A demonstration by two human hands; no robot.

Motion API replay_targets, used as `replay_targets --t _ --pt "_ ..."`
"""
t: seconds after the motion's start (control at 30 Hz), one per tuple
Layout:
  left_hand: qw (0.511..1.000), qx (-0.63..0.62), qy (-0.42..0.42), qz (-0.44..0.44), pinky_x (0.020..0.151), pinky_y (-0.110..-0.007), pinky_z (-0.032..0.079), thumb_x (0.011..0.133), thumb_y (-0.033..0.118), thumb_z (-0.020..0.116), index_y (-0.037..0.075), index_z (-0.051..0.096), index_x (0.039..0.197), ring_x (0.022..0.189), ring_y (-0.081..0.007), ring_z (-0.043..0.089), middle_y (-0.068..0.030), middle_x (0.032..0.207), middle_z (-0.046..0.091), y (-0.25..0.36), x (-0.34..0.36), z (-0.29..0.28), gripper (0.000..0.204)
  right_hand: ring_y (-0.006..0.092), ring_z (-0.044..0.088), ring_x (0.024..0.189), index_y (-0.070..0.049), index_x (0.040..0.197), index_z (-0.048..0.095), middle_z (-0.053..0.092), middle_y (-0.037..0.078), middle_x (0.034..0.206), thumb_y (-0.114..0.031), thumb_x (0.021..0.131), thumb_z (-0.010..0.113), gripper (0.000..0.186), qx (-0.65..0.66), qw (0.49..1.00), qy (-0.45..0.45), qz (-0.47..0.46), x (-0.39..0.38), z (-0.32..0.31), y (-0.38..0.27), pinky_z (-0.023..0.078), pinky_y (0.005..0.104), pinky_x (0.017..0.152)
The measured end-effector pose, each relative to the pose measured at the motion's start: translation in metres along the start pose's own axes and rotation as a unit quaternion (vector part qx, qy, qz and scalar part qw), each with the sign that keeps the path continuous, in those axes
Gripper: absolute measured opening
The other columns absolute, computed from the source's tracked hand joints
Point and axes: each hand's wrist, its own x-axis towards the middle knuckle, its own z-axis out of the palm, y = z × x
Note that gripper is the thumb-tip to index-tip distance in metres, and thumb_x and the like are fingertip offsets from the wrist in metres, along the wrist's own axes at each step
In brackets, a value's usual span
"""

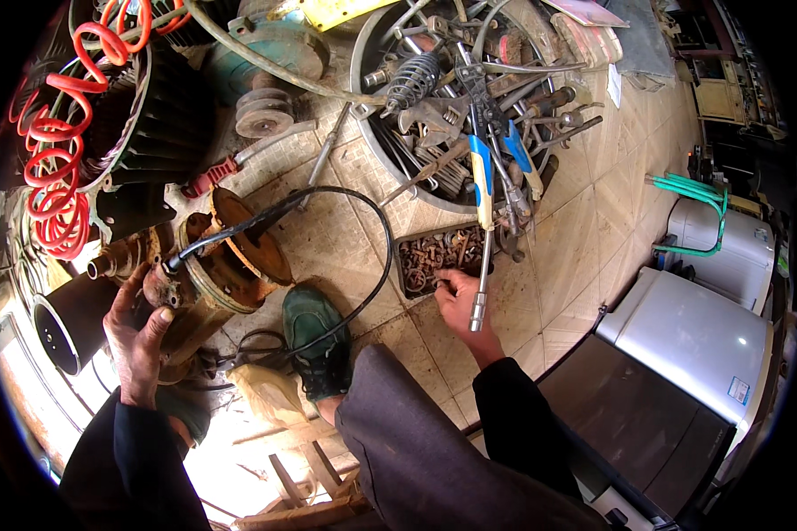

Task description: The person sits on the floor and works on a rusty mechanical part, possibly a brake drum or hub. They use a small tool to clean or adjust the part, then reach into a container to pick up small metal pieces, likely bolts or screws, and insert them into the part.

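Note:
At the left, a rusty, flanged machine body (226,279), resembling a pump, has a black cable (390,243) coming out of its top. My left hand (135,332) grips its near-left end, thumb and fingers around a rusty knob-like part. My right hand (460,305) reaches to the near edge of a small dark tray (402,265) of rusty bolts and nuts, its fingertips pinched together among them. What they hold, if anything, is hidden. A metal socket bar (481,296) crosses over that hand; whether the hand touches it I cannot tell.
A round tub (359,66) of tools stands beyond the tray, with blue-and-yellow handled pliers (480,168) on top. A finned motor housing (137,133) and a red coiled hose (58,168) lie far left. My green shoe (310,319) is between my hands; grey-white cases (686,332) stand right.

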Motion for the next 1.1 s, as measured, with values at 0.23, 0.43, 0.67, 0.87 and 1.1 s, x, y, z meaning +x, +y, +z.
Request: replay_targets --t 0.23,0.43,0.67,0.87,1.1 --pt "0.999 -0.037 -0.002 0.0 0.112 -0.035 0.043 0.082 0.036 0.09 -0.008 0.053 0.146 0.125 -0.0203 0.061 -0.0143 0.135 0.066 0.001 0.0 0.002 0.087 0.0306 0.065 0.061 -0.003 0.117 0.072 0.065 0.017 0.072 -0.008 0.085 0.069 0.032 -0.06 0.995 0.074 0.037 0.005 -0.007 0.0 0.052 0.0411 0.06" --pt "1.0 0.007 -0.004 0.01 0.112 -0.036 0.042 0.081 0.039 0.09 -0.007 0.054 0.146 0.125 -0.0209 0.061 -0.0147 0.135 0.067 -0.008 0.001 -0.005 0.087 0.0271 0.067 0.063 -0.001 0.122 0.071 0.069 0.018 0.077 -0.006 0.086 0.069 0.036 -0.022 0.999 0.008 0.036 -0.004 0.009 -0.002 0.052 0.0393 0.06" --pt "1.0 0.008 0.002 0.004 0.112 -0.036 0.043 0.081 0.04 0.089 -0.006 0.055 0.145 0.124 -0.021 0.062 -0.0148 0.134 0.068 0.004 -0.001 0.0 0.086 0.0182 0.065 0.062 0.001 0.123 0.069 0.065 0.014 0.071 -0.003 0.087 0.07 0.036 0.065 0.995 0.049 0.048 -0.008 0.004 0.01 0.05 0.0346 0.058" --pt "1.0 0.008 -0.004 0.001 0.111 -0.036 0.044 0.082 0.039 0.089 -0.007 0.055 0.145 0.123 -0.0205 0.062 -0.0143 0.133 0.068 0.005 0.001 0.002 0.085 0.0253 0.061 0.058 0.002 0.128 0.067 0.061 0.017 0.069 -0.009 0.087 0.069 0.042 -0.042 0.998 0.04 0.026 -0.01 0.018 0.013 0.049 0.0395 0.056" --pt "1.0 0.009 -0.002 0.003 0.112 -0.036 0.044 0.082 0.039 0.089 -0.006 0.055 0.145 0.124 -0.0207 0.062 -0.0141 0.132 0.068 0.002 0.0 0.0 0.085 0.0258 0.063 0.059 -0.003 0.123 0.072 0.065 0.019 0.071 -0.009 0.087 0.068 0.037 0.043 0.999 0.003 -0.014 -0.022 0.018 0.008 0.05 0.0408 0.058"
